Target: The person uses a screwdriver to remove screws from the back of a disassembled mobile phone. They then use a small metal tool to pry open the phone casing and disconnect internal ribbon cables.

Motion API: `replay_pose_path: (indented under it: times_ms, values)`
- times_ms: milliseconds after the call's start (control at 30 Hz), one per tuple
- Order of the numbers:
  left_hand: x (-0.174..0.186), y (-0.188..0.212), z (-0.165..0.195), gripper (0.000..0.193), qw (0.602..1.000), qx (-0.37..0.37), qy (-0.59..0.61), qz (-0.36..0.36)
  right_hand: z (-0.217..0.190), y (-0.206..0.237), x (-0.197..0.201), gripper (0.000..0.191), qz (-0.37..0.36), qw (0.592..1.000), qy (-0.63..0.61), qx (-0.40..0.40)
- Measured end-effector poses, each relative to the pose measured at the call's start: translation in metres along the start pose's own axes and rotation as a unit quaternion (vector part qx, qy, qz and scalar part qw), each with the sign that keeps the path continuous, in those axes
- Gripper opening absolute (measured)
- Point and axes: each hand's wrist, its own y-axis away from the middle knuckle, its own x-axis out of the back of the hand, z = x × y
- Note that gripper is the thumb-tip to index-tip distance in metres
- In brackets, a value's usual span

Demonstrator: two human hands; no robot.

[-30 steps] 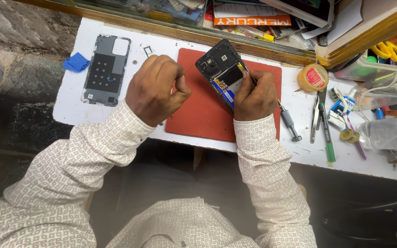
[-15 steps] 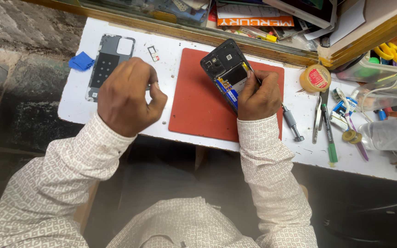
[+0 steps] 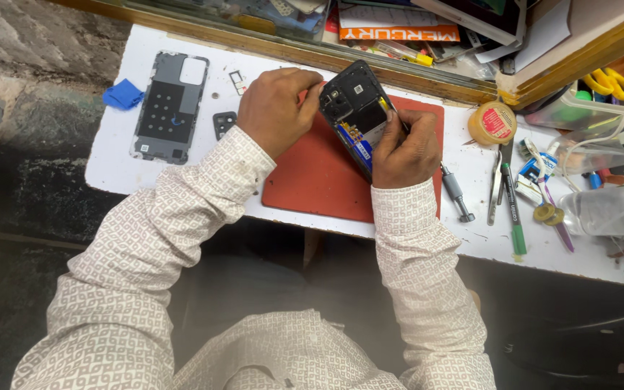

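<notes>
Both hands are on the opened phone (image 3: 355, 115), tilted over the far edge of the red mat (image 3: 319, 180) mid-tabletop. The left hand (image 3: 277, 108) pinches its upper-left corner; the right hand (image 3: 406, 148) is closed over its lower end. The mat's near half lies bare. Toward the table's left edge rest the grey back cover (image 3: 170, 108), a blue cloth (image 3: 123, 94) and a small black camera piece (image 3: 224, 123). On the right, a screwdriver (image 3: 456, 193), green pen (image 3: 512, 209) and tape roll (image 3: 492, 123) crowd things.
</notes>
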Motion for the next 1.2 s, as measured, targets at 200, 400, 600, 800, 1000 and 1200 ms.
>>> replay_pose_path:
  times_ms: [200,400,600,800,1000,1200]
  values:
    - [-0.014,-0.002,0.002,0.011,0.999,-0.037,-0.022,0.01,0.003,-0.002,0.002,0.016,0.01,1.0,-0.011,0.003]
    - [-0.022,-0.004,0.001,0.008,0.997,-0.061,-0.041,0.021,0.004,-0.002,0.004,0.016,0.011,1.0,-0.006,0.011]
    - [-0.035,-0.005,-0.008,0.011,0.991,-0.095,-0.073,0.051,0.002,-0.003,0.004,0.015,0.015,1.0,0.005,0.016]
    - [-0.05,0.001,-0.011,0.017,0.98,-0.121,-0.14,0.079,-0.002,-0.003,0.006,0.015,0.007,1.0,0.009,0.019]
    - [-0.05,0.005,-0.009,0.019,0.978,-0.123,-0.139,0.098,-0.004,-0.003,0.008,0.016,0.01,1.0,0.005,0.017]
    - [-0.048,0.008,-0.01,0.019,0.978,-0.126,-0.136,0.091,0.0,-0.003,0.007,0.017,0.017,1.0,0.003,-0.006]
